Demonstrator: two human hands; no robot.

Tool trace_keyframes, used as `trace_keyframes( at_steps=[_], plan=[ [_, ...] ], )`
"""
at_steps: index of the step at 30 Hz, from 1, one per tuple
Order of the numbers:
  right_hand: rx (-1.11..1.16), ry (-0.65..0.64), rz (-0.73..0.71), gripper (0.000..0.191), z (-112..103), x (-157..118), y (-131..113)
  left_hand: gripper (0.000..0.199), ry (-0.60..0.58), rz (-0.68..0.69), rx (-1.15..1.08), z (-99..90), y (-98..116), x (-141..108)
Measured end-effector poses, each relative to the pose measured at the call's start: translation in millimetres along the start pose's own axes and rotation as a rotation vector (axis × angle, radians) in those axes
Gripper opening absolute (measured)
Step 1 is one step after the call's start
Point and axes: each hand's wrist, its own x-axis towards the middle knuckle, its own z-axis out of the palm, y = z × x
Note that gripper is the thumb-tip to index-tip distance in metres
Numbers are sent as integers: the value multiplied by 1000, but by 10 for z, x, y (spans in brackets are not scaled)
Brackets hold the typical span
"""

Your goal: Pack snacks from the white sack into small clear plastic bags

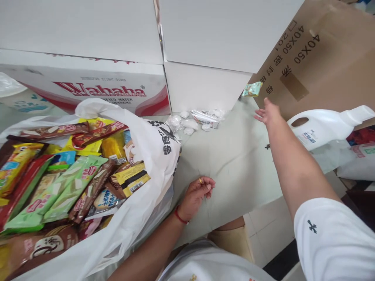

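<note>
My right hand (268, 112) reaches to the far side of the table, its fingers spread and holding nothing. Just beyond its fingertips is a small green snack packet (252, 89), apart from the hand, near the corner between the white boxes and a brown carton; whether it touches the table I cannot tell. My left hand (197, 195) is at the table (231, 168), fingers curled in and nothing visible in them. To its left, a white plastic bag (155, 156) gapes wide, full of wrapped snacks such as light-green wafer bars (73, 187) and brown-wrapped bars.
White boxes (202, 86) and a Wahaha water carton (96, 88) line the back. Crumpled clear plastic and small white packets (190, 125) lie before them. On the right, a large brown carton (316, 58) stands behind a white detergent jug (319, 125) lying on its side.
</note>
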Motion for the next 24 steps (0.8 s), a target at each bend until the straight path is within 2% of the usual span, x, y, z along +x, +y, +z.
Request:
trace_keyframes(
  at_steps=[3,6,8,11,14,16,17,19,21,22,24],
  plan=[
    [-134,-104,86,16,26,-395,369,29,-13,-12,-21,3,-2,6],
    [-230,-200,48,7,45,-861,755,29,-38,-8,-23,5,-6,7],
    [-290,-268,-8,4,95,-1077,868,29,-41,-5,-26,2,-4,7],
    [-375,-332,-142,8,280,-1223,762,31,-40,-10,-30,-4,8,9],
    [-549,-435,-519,12,636,-1328,502,32,-59,-10,-25,-9,29,21],
    [-710,-596,-782,14,940,-1466,387,32,-72,0,-16,-9,42,31],
    [-802,-684,-861,15,1092,-1554,364,31,-76,5,-12,-8,46,34],
    [-1012,-813,-922,15,1347,-1737,370,30,-81,15,0,-9,50,35],
    [-1128,-822,-905,9,1478,-1887,392,30,-85,23,4,-14,50,31],
    [-1103,-782,-882,6,1479,-1944,391,30,-89,26,3,-17,51,29],
    [-878,-671,-796,12,1342,-2035,350,31,-100,32,-12,-24,59,26]
  ],
)
